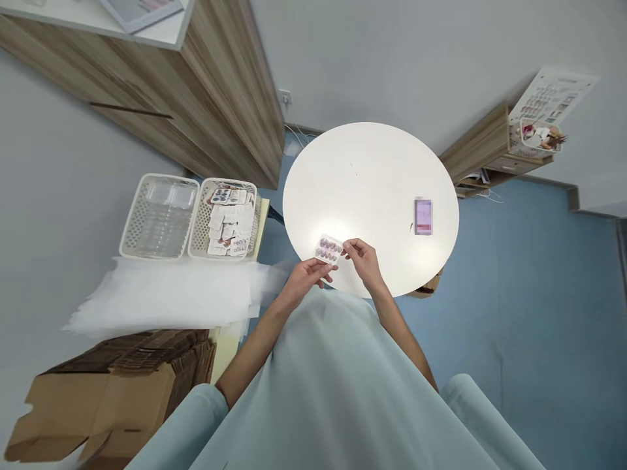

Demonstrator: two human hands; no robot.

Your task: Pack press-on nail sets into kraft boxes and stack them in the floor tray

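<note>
A small white card of press-on nails (328, 249), with short rows of shiny pinkish-purple nails, is held up over the near edge of the round white table (365, 170). My left hand (307, 279) grips its lower left edge, thumb on top and the other fingers underneath. At the card's right edge, my right hand (363, 258) is closed in a pinch with thumb and index finger. Whether a small piece lies between those right fingertips is too small to tell. Farther right on the table lies a phone-like purple rectangle (424, 217), blurred out.
Left of the table stand a white basket of clear plastic cases (161, 219) and a white basket of nail cards (252, 225). White translucent bags (176, 294) and flattened cardboard boxes (112, 405) lie nearer. Wooden cabinets (220, 85) rise behind; a shelf unit (482, 147) stands right.
</note>
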